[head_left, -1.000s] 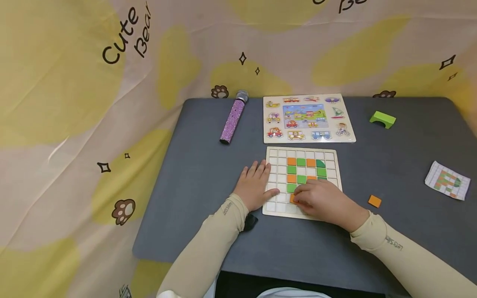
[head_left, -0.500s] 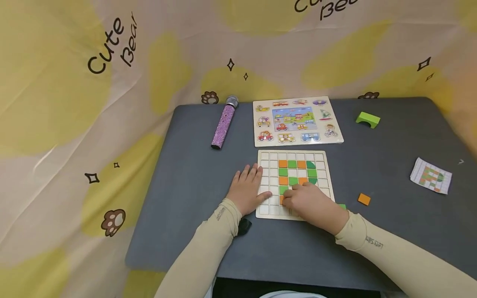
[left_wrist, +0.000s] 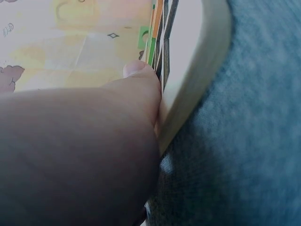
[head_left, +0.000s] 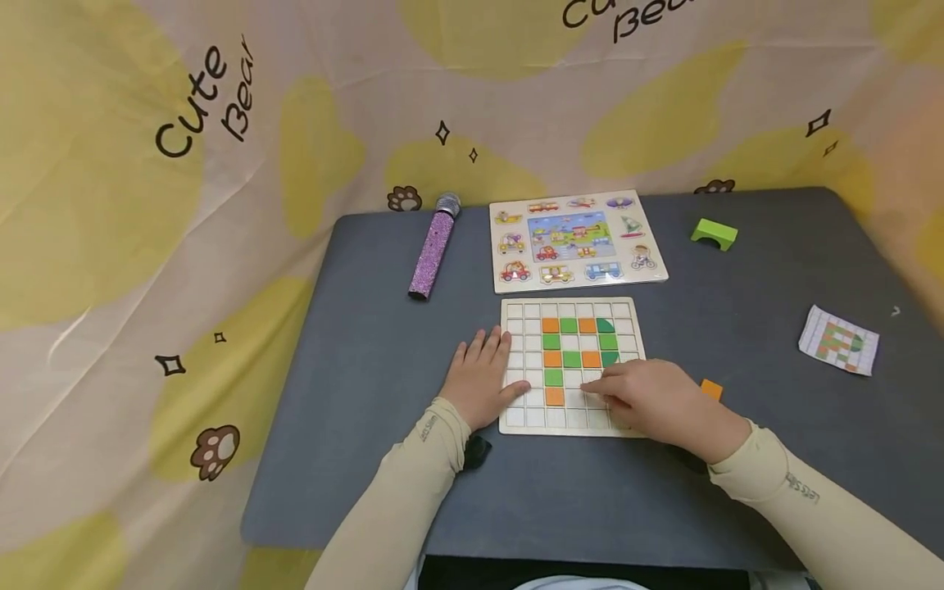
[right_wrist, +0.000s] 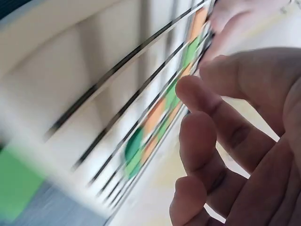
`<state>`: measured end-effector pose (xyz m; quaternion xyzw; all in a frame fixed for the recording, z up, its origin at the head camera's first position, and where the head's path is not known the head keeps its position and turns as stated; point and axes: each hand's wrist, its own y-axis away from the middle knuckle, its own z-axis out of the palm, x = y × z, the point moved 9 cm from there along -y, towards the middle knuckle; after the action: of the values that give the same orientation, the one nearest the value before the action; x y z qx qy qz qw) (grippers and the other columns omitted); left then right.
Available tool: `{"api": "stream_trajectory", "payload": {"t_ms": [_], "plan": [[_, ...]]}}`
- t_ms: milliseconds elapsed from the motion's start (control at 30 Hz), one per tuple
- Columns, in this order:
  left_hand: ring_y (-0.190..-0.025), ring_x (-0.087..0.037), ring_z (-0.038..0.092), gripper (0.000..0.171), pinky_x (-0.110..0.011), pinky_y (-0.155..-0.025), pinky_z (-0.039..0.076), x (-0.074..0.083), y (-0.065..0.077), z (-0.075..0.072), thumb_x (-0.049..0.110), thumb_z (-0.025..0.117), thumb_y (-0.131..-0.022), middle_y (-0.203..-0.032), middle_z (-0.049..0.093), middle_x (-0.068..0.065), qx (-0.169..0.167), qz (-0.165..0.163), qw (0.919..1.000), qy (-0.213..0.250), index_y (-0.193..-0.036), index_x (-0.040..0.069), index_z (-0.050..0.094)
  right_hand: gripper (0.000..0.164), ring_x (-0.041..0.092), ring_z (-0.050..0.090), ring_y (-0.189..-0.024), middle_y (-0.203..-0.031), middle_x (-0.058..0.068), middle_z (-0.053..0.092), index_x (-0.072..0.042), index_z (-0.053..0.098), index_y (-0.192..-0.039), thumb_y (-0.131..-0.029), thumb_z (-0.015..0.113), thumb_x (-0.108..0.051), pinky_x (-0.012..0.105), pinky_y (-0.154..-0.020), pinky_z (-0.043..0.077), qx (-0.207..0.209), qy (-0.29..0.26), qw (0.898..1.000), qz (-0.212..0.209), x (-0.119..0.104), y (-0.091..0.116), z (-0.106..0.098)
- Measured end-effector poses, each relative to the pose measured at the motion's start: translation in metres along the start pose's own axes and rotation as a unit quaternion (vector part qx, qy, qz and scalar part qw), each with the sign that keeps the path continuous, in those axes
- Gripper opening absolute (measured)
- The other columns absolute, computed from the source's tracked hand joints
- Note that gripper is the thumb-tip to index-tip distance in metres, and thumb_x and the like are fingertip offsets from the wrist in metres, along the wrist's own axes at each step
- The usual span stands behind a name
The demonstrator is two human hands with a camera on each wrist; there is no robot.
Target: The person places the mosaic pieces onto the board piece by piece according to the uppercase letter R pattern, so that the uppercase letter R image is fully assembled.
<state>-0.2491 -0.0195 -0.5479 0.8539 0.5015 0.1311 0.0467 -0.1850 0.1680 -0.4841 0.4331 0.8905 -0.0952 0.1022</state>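
A white grid board with a wooden rim lies on the table. Orange, green and dark green tiles fill some of its cells, the lowest in the left column being an orange tile. My left hand lies at the board's left edge, fingers straight, thumb over the rim. Over the lower right of the board is my right hand, its fingers loosely bent and nothing between them in the right wrist view. A loose orange tile shows behind it. A green piece lies beyond the board's edge in the right wrist view.
Behind the board lies a vehicle picture puzzle, with a purple glittery microphone to its left. A green arch block and a paper pattern card are on the right. Something black shows by the left wrist.
My right hand has drawn back to the right from the lowest orange tile, which now shows uncovered in its cell. The left hand stays at the board's edge. The head view has shifted slightly.
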Motion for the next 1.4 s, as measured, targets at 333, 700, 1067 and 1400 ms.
{"api": "stream_trajectory", "payload": {"t_ms": [333, 700, 1067, 1400], "plan": [[-0.162, -0.036, 0.014, 0.088, -0.057, -0.129, 0.016, 0.000, 0.001, -0.001, 0.063, 0.046, -0.109, -0.177, 0.017, -0.013, 0.002, 0.004, 1.0000, -0.002, -0.171, 0.007, 0.020, 0.033, 0.012, 0.060, -0.074, -0.105, 0.003, 0.077, -0.010, 0.080, -0.127, -0.094, 0.083, -0.016, 0.035, -0.059, 0.053, -0.027, -0.016, 0.987, 0.155, 0.069, 0.058, -0.005], [-0.162, -0.036, 0.013, 0.089, -0.057, -0.129, 0.015, -0.001, -0.001, 0.002, 0.064, 0.046, -0.109, -0.177, 0.016, -0.013, -0.001, 0.003, 1.0000, -0.007, -0.172, 0.007, 0.018, 0.041, 0.041, 0.070, -0.103, -0.118, 0.021, 0.074, -0.005, 0.077, -0.128, -0.090, 0.085, -0.019, 0.063, -0.075, 0.058, -0.006, -0.004, 0.965, 0.262, 0.114, 0.105, -0.009], [-0.163, -0.035, 0.011, 0.089, -0.056, -0.129, 0.014, -0.002, -0.002, 0.002, 0.066, 0.041, -0.109, -0.178, 0.012, -0.012, -0.003, 0.006, 0.9999, -0.016, -0.172, 0.008, 0.014, 0.022, 0.023, 0.064, -0.077, -0.099, 0.012, 0.077, -0.009, 0.084, -0.104, -0.086, 0.088, -0.021, 0.041, -0.056, 0.053, 0.026, -0.018, 0.964, 0.266, 0.100, 0.089, -0.013], [-0.163, -0.034, 0.012, 0.089, -0.055, -0.130, 0.015, 0.000, -0.001, 0.002, 0.066, 0.042, -0.109, -0.178, 0.014, -0.011, -0.002, 0.001, 0.9997, -0.023, -0.172, 0.010, 0.015, 0.010, 0.024, 0.065, -0.086, -0.099, -0.001, 0.079, -0.014, 0.087, -0.096, -0.087, 0.090, -0.017, 0.039, -0.070, 0.057, 0.061, 0.028, 0.997, 0.030, 0.001, -0.018, 0.005]]}}
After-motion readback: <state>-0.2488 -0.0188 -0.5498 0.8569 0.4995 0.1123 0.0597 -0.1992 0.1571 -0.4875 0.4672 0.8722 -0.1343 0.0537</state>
